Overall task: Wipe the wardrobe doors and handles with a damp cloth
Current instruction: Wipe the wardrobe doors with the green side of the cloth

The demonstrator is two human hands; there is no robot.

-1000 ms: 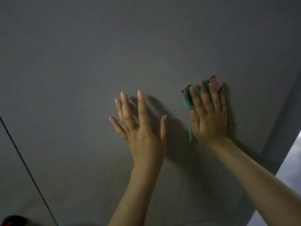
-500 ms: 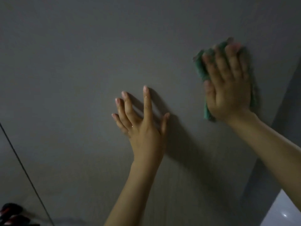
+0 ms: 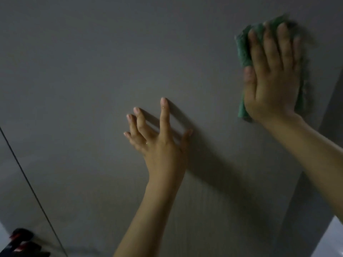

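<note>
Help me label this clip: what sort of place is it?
Probably a dim room indoors, close up at a wardrobe: a flat grey door, a dark seam between panels, a green cloth.

A grey wardrobe door carries a green cloth pressed flat.

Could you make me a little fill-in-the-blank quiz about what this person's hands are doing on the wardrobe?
1. The cloth pressed against the wardrobe door is ____ in colour.
2. The cloth lies under the person's ____ hand.
3. The left hand touches the door with its fingers spread and holds ____.
4. The dark seam between doors runs to the ____ of both hands.

Missing words: green; right; nothing; left
</note>
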